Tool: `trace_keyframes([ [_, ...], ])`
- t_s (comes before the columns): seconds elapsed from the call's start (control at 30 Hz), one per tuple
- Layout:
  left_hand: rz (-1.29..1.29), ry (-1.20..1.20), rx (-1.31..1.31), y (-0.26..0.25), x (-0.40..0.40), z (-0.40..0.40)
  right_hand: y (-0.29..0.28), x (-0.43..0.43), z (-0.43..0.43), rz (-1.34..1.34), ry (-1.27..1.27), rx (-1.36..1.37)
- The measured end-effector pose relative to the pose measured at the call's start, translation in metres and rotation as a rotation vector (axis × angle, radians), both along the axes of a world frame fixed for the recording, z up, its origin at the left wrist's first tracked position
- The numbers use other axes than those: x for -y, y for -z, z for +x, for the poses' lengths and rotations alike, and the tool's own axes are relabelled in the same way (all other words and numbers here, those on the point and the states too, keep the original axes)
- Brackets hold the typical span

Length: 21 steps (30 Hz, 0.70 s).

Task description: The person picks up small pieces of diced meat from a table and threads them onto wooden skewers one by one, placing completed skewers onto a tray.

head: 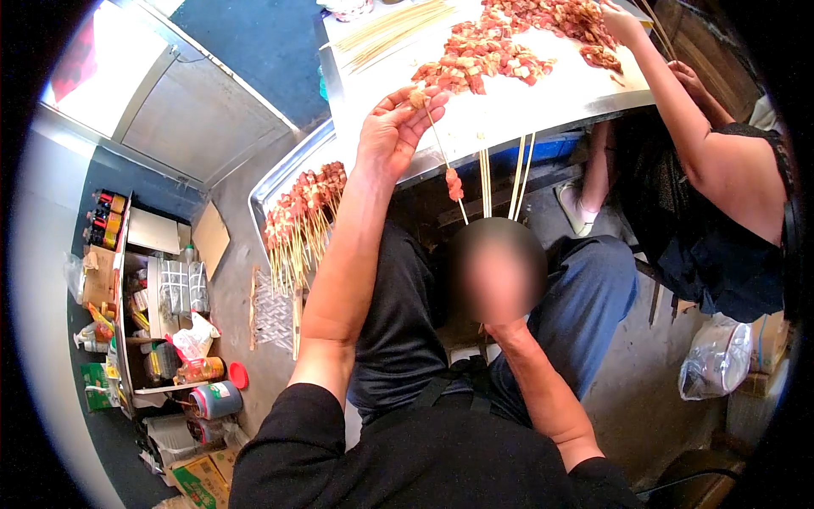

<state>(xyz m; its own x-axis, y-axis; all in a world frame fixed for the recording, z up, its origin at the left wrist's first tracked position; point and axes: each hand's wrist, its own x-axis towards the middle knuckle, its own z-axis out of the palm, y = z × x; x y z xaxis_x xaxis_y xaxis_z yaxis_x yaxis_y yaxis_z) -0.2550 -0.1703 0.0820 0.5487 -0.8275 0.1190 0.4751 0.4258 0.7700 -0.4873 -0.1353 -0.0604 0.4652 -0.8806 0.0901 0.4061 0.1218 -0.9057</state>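
My left hand [399,130] pinches a pale piece of meat [417,98] at the tip of a bamboo skewer [439,137], just over the table's near edge. Lower on the same skewer sit red meat pieces [454,184]. My right hand [501,283] is low between my knees, mostly blurred; the skewer and several bare bamboo skewers [486,181] run up from it. Its fingers cannot be made out. Beyond my left hand, cut raw meat [474,57] lies heaped on the white tabletop [566,83]. Loose bare skewers [391,32] lie at the table's far left.
Left of my left forearm, a metal tray [256,197] holds many threaded meat skewers [305,210]. At the right a co-worker's arm [661,95] reaches over the table. A shelf [127,318] with bottles and packages stands left; a bagged white container [715,356] is at right.
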Motion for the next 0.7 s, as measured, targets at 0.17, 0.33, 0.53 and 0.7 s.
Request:
trace_keyframes([
  [0.17, 0.016, -0.045, -0.015, -0.004, -0.002, -0.004, -0.023, 0.003, -0.012, 0.011, -0.200, 0.053],
  [0.33, 0.024, -0.157, -0.033, 0.001, 0.002, -0.001, -0.030, 0.006, -0.018, 0.052, -0.358, 0.117],
  [0.53, -0.009, -0.201, -0.090, 0.001, 0.002, 0.000, -0.030, 0.004, -0.018, -0.012, -0.374, 0.120],
  [0.7, 0.000, -0.131, 0.013, 0.005, -0.002, 0.002, -0.025, 0.004, -0.016, -0.039, -0.358, 0.059],
])
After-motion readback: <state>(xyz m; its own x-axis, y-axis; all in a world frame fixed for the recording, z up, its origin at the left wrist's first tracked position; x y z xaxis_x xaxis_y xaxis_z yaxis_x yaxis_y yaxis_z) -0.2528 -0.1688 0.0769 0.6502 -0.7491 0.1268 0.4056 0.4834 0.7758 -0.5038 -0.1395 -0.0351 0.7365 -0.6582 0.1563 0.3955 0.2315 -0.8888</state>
